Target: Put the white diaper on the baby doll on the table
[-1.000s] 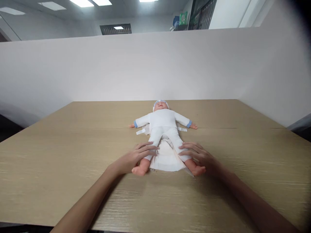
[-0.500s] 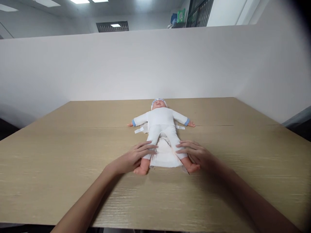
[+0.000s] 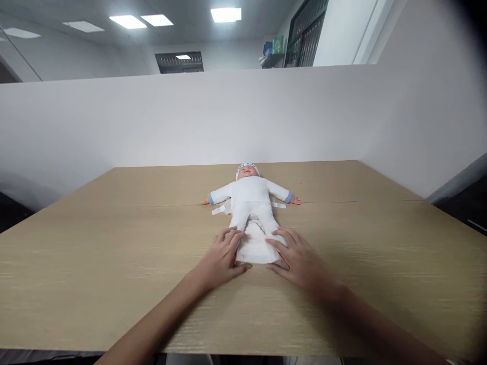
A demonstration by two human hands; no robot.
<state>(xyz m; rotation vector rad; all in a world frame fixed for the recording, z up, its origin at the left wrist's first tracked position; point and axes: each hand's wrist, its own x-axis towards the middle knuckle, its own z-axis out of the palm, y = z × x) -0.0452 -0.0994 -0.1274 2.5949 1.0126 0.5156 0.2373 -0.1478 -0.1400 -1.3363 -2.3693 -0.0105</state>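
Smack in the middle of the frame, a baby doll [image 3: 250,190] in white long-sleeved clothes with blue cuffs lies on its back, arms out, legs spread over a flat white diaper [image 3: 257,251]. The left hand [image 3: 220,257] and right hand [image 3: 302,261] cover its lower legs, fingers loosely bent, thumbs by the diaper's near corners; can't tell if they're actually gripping anything. Loads of elbow room left and right, and the front edge is well below the hands, but the doll's head is close to the smooth white partition [image 3: 243,116]. Pale wood-grain surface [image 3: 114,263], thin seam across it near the doll's wrists. Up top: lit ceiling panels [image 3: 225,15], plus a green pack [image 3: 278,44] upper right. Dark lettering on the doll's white cap [image 3: 247,165], too tiny to read.
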